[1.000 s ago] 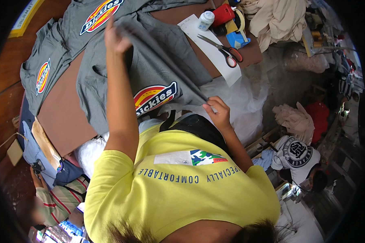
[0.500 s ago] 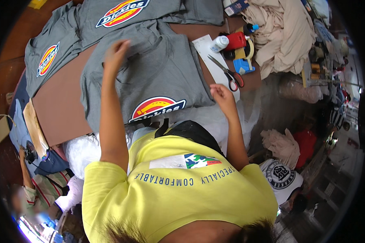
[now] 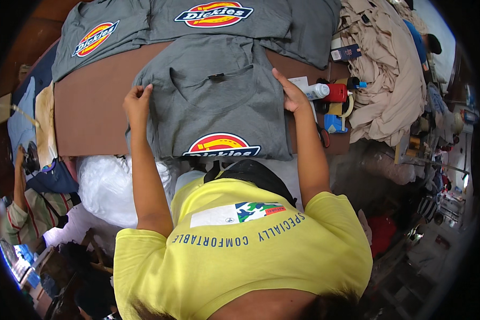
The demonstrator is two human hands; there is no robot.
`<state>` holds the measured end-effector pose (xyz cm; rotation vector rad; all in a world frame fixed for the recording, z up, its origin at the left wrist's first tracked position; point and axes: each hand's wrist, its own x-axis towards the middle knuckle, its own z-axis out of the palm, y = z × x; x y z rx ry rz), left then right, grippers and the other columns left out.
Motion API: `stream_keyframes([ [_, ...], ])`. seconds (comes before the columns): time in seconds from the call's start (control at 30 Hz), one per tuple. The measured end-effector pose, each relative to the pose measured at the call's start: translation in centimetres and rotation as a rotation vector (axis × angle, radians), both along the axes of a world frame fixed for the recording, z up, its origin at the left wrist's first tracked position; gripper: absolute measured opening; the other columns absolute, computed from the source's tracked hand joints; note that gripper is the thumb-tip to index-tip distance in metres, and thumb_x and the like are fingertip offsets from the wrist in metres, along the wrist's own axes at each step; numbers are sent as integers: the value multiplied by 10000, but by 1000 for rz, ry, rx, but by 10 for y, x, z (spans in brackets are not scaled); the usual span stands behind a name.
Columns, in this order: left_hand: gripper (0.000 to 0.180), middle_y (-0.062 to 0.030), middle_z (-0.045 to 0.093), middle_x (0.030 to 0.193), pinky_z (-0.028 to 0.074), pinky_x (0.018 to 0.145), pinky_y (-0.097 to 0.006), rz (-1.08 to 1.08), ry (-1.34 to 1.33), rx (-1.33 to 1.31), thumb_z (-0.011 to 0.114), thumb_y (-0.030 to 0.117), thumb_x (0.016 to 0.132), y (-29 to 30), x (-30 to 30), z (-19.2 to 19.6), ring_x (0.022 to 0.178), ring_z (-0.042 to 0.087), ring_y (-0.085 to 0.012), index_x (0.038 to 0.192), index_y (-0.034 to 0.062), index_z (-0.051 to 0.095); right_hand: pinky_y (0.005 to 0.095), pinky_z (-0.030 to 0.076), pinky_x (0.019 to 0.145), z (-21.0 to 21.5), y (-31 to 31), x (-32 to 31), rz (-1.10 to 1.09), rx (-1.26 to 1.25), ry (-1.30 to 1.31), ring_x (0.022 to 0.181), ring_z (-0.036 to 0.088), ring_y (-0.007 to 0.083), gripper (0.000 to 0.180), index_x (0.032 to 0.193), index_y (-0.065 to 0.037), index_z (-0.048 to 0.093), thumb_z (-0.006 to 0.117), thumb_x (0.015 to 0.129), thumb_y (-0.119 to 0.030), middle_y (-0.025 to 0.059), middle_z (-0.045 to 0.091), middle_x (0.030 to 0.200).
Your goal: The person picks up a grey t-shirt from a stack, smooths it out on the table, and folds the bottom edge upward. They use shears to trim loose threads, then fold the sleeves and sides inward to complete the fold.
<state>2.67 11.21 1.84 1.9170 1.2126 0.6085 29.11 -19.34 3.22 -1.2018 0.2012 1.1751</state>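
Observation:
A grey T-shirt (image 3: 218,114) lies in front of me with its neckline facing up. A red, yellow and white printed badge sits at its near edge, the lower part of the print cut off by the fold. My left hand (image 3: 138,102) is closed in a pinch on the shirt's left shoulder edge. At the right edge, my right hand (image 3: 293,97) rests against the cloth, a finger stretched out along it and the palm side turned inward. Some of its fingers are hard to make out.
More grey printed T-shirts (image 3: 160,34) lie along the far side of the brown table (image 3: 96,106). To the right are a white bottle (image 3: 319,91), a red container (image 3: 336,93), a blue tape dispenser (image 3: 335,124), partly hidden scissors (image 3: 324,136) and heaped beige cloth (image 3: 381,69). Another person's arm (image 3: 19,176) shows at left.
Both hands have come to the sides of the shirt, the left moving nearer and the right farther forward. The shirt now lies straighter, its neckline spread and visible. The view has shifted too.

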Motion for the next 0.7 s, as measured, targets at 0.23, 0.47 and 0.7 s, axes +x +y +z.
stream_keyframes([
  [0.23, 354, -168, 629, 1021, 501, 774, -329, -93, -811, -1399, 613, 204, 838, -10, -6, 15, 907, 622, -242, 1047, -76, 556, 325, 388, 964, -5, 10, 6, 144, 265, -181, 1116, 513, 209, 543, 1207, 46, 477, 548, 878, -380, 138, 537, 1210],
  [0.47, 363, -221, 601, 1034, 443, 896, -397, -491, -884, -876, 560, 177, 865, -32, -87, 111, 970, 591, -309, 1069, -120, 516, 414, 314, 1034, 72, -64, -59, 70, 689, -204, 1203, 439, 311, 574, 1300, 112, 304, 433, 936, -313, 233, 445, 1284],
  [0.7, 298, -156, 609, 855, 495, 668, -348, -1116, -932, -650, 668, 210, 753, 6, -193, 110, 741, 603, -255, 904, -34, 586, 524, 354, 937, 89, -184, -82, 510, 1213, -540, 1111, 471, 381, 819, 1301, 50, 368, 503, 816, -596, 255, 460, 1242],
])
